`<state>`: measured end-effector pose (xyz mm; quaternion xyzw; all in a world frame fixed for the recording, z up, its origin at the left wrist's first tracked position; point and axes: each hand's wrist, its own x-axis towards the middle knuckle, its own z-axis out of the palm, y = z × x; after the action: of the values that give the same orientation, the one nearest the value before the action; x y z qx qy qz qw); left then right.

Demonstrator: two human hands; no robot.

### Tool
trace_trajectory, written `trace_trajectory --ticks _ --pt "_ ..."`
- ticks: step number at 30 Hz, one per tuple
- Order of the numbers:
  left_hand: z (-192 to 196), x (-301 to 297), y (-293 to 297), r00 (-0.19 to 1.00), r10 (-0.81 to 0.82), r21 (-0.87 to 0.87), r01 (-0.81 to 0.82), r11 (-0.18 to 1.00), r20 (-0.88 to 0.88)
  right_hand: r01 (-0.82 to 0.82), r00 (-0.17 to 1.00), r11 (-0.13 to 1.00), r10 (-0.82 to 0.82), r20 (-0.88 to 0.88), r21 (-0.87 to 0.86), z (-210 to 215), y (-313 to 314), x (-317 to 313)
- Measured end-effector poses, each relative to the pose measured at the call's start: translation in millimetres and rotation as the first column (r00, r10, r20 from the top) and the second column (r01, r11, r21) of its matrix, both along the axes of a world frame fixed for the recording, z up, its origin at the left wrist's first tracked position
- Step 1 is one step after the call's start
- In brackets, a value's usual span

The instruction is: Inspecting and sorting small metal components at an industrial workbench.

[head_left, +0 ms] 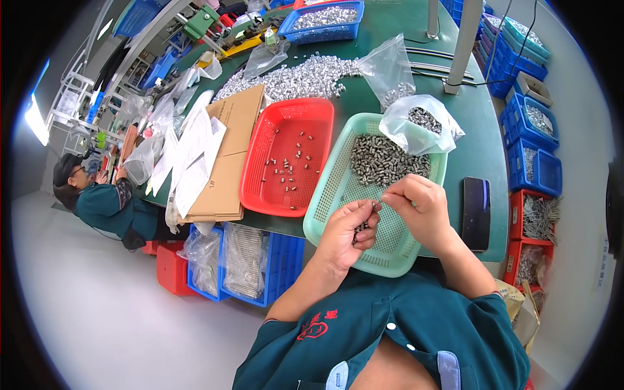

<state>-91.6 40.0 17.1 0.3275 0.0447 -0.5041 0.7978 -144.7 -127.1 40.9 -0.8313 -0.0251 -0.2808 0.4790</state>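
Note:
Over the near part of a pale green basket (318, 195), my left hand (344, 235) is curled around several small metal parts, which show between its fingers. My right hand (419, 208) is pinched at the left hand's fingertips, on a small piece too tiny to make out. A heap of dark grey metal parts (383, 162) fills the basket's far side. An open plastic bag (406, 133) with more of these parts rests on its far right rim. Left of it, a red basket (260, 188) has a few scattered metal parts on its bottom.
A brown cardboard sheet (224, 156) and papers (195, 159) lie left of the red basket. Behind is a shiny metal pile (305, 75) and a blue basket (322, 26). A black phone (476, 214) lies at right. A co-worker (107, 201) is at far left; blue crates (536, 169) stand at right.

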Motion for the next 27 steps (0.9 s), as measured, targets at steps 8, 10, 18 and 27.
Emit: trace_trajectory --ticks 8,10,18,27 --pt "7 -4 -4 1.000 -0.012 0.068 0.011 0.998 0.013 -0.026 0.986 0.975 0.062 -0.156 0.220 -3 7 -3" --pt "9 -5 -4 1.000 -0.007 0.104 0.005 0.995 0.024 -0.012 0.950 0.924 0.131 -0.284 0.383 -9 3 -2" --pt "13 -8 -5 0.998 0.017 0.139 -0.025 0.990 0.060 0.042 0.837 0.556 0.434 -0.334 0.830 -14 -4 0" --pt "13 -7 -6 0.996 -0.070 0.130 0.062 0.990 0.056 0.037 0.915 0.693 0.266 -0.303 0.720 -15 1 -2"
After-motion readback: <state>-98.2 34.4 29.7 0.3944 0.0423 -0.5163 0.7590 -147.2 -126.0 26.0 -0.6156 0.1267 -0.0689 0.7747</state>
